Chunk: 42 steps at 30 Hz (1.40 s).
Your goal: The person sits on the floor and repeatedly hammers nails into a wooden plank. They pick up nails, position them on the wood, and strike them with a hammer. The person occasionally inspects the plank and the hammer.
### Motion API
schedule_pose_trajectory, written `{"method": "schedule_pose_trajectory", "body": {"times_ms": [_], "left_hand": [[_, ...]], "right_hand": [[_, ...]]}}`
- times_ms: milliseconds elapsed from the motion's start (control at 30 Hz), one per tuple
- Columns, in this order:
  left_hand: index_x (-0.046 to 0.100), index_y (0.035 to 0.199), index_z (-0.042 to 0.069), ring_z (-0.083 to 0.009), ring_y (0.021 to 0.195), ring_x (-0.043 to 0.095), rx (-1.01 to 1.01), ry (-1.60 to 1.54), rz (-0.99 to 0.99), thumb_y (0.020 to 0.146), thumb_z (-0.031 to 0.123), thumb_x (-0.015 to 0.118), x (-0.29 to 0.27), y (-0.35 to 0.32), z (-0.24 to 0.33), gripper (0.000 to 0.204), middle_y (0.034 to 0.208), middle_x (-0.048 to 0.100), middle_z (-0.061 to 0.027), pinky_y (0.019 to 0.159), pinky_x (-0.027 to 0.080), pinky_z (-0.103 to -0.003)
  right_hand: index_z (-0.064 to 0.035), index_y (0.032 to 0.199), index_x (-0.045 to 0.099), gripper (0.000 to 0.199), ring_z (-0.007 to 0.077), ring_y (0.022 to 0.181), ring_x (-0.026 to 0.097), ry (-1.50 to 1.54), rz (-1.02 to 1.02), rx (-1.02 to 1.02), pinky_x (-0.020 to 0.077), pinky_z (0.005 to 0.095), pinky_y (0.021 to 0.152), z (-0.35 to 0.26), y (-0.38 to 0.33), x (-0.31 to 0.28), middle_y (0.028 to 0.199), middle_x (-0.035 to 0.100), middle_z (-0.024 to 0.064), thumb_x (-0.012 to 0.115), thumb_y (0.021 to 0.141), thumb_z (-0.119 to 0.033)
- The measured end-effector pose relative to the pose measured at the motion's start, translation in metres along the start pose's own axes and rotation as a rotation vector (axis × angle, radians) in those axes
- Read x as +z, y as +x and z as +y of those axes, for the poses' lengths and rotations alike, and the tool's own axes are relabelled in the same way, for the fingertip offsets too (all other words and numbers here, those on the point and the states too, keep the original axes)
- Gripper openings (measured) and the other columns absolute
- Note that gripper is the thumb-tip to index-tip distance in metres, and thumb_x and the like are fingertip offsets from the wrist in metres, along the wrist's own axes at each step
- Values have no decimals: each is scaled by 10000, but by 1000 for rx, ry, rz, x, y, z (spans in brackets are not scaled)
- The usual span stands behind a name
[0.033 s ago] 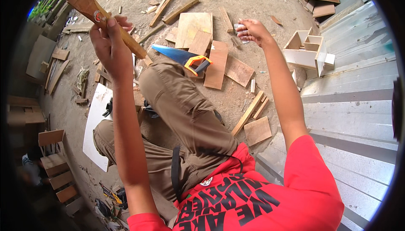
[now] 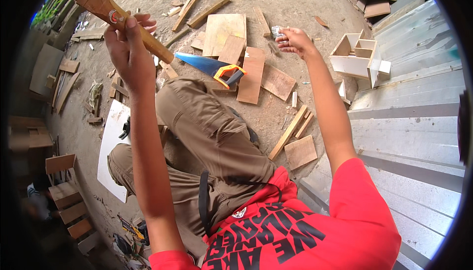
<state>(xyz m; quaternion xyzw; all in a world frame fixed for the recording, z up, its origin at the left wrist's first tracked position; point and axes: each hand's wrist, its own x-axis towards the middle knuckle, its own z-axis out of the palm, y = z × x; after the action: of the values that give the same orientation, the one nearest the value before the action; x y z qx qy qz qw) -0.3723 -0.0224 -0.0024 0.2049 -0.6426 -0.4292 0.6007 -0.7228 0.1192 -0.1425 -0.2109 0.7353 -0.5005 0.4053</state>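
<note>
Raised at the upper left, my left hand (image 2: 129, 55) is closed on a brown tool (image 2: 101, 7) that looks wooden, with a broad flared end, a round sticker and a rounded shaft; its exact kind is unclear. The shaft slopes down to the right, its end near the tip of a handsaw (image 2: 204, 66) with a blue blade and an orange and black handle. The saw lies across wood offcuts. My right hand (image 2: 295, 42), stretched out at the upper right, has curled fingers at a small crumpled silvery piece (image 2: 277, 32), which they appear to pinch.
Plywood pieces (image 2: 225, 28) and wood strips (image 2: 288, 132) are scattered over the dirt floor. A small white box with compartments (image 2: 352, 55) stands at the right beside corrugated metal sheets (image 2: 409, 137). A white board (image 2: 112, 151) lies left of my knees, with tools (image 2: 130, 233) at the lower left.
My right hand has dropped slightly and its fingers have curled in more. The brown tool has shifted a little left and down in view. My raised knee has moved slightly left.
</note>
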Motion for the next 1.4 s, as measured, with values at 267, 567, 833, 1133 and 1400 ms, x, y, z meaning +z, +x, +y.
{"method": "schedule_pose_trajectory", "body": {"times_ms": [267, 567, 833, 1133, 1400], "left_hand": [[459, 1083, 11, -185, 1070, 642, -343, -3, -379, 1034, 117, 501, 77, -85, -107, 124, 1098, 681, -156, 917, 478, -300], [495, 1129, 20, -157, 1059, 641, -609, 38, -367, 1036, 144, 519, 34, -129, -192, 157, 1109, 674, -121, 917, 496, -294], [485, 1155, 30, -163, 1026, 645, -659, -12, -334, 1038, 179, 522, 46, -120, -192, 192, 1089, 686, -118, 831, 522, -296], [497, 1139, 68, -174, 1024, 658, -689, 83, -281, 1044, 211, 506, 24, -119, -200, 172, 1084, 685, -92, 793, 542, -306], [478, 1162, 97, -176, 998, 670, -701, 37, -183, 1048, 232, 494, 17, -122, -190, 177, 1069, 685, -84, 813, 553, -330]], "right_hand": [[-15, 1070, 587, 267, 142, 630, 649, 115, 222, 312, 542, 274, 501, 223, 13, -3, 881, 679, 110, 600, 964, -260], [-2, 1383, 387, 775, 415, 1276, 483, -739, 319, 98, 454, 440, 1023, 295, -11, 28, 1373, 461, 290, 775, 814, -357], [-123, 1569, -66, 1469, 380, 1511, 27, -1390, -101, 280, 65, 618, 1191, 258, 53, 14, 1619, 11, 251, 893, 557, -587], [-78, 1544, 128, 1249, 474, 1442, 229, -1347, -242, 98, 319, 513, 1156, 306, 59, -26, 1582, 143, 297, 930, 598, -230], [23, 999, 610, 338, 319, 893, 693, -589, -117, 44, 542, 425, 835, 252, 67, -95, 900, 670, 210, 552, 845, -272]]}}
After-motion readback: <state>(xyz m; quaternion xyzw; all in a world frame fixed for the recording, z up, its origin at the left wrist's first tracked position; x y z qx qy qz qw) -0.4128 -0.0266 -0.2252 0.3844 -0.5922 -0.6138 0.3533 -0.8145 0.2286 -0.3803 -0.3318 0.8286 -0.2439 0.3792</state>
